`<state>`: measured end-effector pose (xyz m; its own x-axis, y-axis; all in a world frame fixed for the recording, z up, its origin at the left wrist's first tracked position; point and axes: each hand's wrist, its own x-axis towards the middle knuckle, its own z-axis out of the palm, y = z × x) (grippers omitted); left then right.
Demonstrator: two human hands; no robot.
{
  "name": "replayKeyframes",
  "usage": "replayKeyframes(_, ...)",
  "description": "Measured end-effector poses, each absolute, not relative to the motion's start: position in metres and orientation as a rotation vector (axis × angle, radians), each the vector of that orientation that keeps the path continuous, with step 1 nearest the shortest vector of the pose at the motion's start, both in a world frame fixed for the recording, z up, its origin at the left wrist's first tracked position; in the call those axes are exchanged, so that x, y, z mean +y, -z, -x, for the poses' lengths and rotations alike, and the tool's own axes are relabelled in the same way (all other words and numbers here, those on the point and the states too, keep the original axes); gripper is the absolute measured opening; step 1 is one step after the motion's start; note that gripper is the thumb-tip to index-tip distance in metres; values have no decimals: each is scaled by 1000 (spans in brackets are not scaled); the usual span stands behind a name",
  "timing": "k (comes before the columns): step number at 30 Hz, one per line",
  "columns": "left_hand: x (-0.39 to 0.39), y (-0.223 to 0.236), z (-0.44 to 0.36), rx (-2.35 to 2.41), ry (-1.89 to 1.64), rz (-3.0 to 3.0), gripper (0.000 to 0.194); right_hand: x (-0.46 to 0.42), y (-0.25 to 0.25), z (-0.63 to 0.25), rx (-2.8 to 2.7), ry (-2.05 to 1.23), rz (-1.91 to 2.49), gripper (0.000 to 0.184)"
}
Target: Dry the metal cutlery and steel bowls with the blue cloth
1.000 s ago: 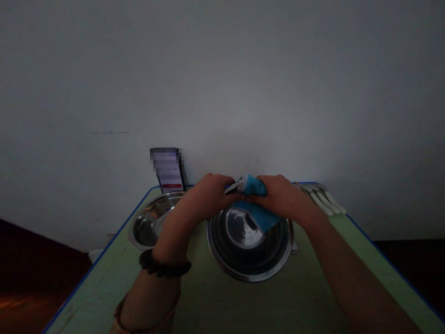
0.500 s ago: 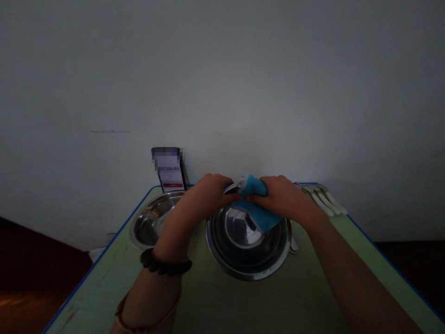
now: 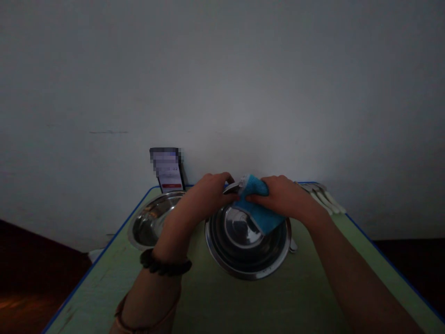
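Over the bowl's [image 3: 250,276] far side, I see left fingers [image 3: 230,198] pinching a light-looking, stiff spoon's [image 3: 231,189] probably slippery head, right fingers [image 3: 257,200] gripping soft cloth [image 3: 267,219] around its likely handle, the surer hold.

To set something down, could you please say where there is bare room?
Bare: tabletop between left forearm and right forearm, before middle bowl; also left forearm to blue edge. Crowded: the back, by phone, left bowl, left hand, right hand, cutlery.
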<state>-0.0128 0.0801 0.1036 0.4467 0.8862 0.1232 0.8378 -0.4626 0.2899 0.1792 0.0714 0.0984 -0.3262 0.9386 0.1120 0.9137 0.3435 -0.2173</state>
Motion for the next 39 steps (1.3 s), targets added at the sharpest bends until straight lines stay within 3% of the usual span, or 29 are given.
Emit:
replayKeyframes(4,80,-103,15,1435,-405,-2557,27,72,-98,-180,-2399,-163,1684,40)
replayKeyframes(23,80,-105,14,1412,-376,-2563,22,71,-97,-178,-2398,-164,1665,37)
replayKeyframes(30,80,-103,15,1535,-374,-2484,42,72,-96,-178,-2417,-164,1665,39)
replayKeyframes(39,81,-105,15,1374,-367,-2566,19,70,-97,-176,-2414,-188,1672,37)
